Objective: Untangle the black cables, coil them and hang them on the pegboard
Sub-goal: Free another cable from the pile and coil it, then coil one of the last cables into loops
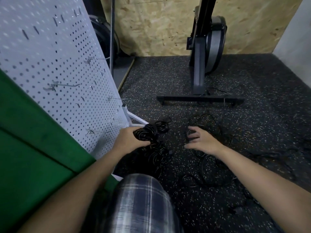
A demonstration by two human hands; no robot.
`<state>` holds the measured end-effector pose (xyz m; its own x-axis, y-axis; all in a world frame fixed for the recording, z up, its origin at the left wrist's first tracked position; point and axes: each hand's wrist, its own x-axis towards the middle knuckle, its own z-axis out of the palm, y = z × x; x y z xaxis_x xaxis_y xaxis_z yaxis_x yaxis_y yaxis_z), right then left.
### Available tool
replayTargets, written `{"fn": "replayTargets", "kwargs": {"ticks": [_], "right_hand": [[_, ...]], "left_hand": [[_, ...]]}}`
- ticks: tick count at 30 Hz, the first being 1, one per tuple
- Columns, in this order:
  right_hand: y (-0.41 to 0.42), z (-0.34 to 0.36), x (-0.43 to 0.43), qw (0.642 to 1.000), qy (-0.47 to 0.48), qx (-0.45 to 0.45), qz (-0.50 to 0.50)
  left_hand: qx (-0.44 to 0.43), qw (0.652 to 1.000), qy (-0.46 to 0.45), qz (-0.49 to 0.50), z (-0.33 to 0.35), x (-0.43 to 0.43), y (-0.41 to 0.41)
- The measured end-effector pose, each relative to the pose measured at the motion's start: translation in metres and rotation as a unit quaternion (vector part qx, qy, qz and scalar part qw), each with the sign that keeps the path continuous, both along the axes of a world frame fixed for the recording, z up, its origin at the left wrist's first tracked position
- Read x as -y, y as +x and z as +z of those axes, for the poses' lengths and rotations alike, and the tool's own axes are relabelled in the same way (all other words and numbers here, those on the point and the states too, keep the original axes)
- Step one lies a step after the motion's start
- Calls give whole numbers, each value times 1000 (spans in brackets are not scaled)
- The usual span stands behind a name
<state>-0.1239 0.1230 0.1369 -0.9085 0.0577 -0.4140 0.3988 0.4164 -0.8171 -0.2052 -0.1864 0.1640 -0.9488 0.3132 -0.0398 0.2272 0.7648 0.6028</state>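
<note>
From the head camera, the left hand (130, 140) grips a coiled bundle of black cable (149, 132), fingers curled round its thick middle; the bundle hangs just above the speckled rubber floor (260, 118), its lower loops trailing down toward a plaid trouser leg (139, 199); the right hand (202, 142) is spread, fingers apart and slightly bent, over the loose black cables (210, 127) that lie in thin tangled loops on the floor - whether it touches them I cannot tell; to the left a white pegboard (50, 64) leans, its metal hooks (69, 85) bare, the nearest one just beside the left hand; a green panel (33, 148) covers its lower corner; farther back, an exercise machine (200, 73) stands before a chipboard wall (151, 22).
</note>
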Motion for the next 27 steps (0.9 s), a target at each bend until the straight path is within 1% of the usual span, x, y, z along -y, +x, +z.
{"fn": "replayTargets", "kwargs": {"ticks": [2, 4, 11, 14, 16, 20, 23, 25, 27], "right_hand": [[-3, -15, 7, 999, 18, 12, 23], [-4, -25, 14, 998, 41, 18, 42], [-2, -55, 24, 994, 83, 40, 59], [8, -60, 17, 992, 95, 55, 60], [17, -62, 9, 991, 106, 65, 57], [33, -58, -4, 989, 117, 86, 31], [44, -46, -5, 988, 132, 77, 13], [55, -34, -3, 986, 152, 68, 12], [69, -20, -4, 982, 179, 59, 9]], "left_hand": [[11, 999, -15, 46, -17, 8, 1], [36, 996, -8, 83, -34, 12, -1], [88, 991, -6, 100, -85, -15, 3], [112, 986, -63, 107, -118, -23, 10], [94, 984, -89, 122, -133, -23, 12], [67, 984, -137, 91, -140, -20, 9], [25, 981, -184, 61, -129, -21, 5], [8, 981, -191, 29, -114, -28, 5], [3, 985, -174, -20, -96, -39, 3]]}}
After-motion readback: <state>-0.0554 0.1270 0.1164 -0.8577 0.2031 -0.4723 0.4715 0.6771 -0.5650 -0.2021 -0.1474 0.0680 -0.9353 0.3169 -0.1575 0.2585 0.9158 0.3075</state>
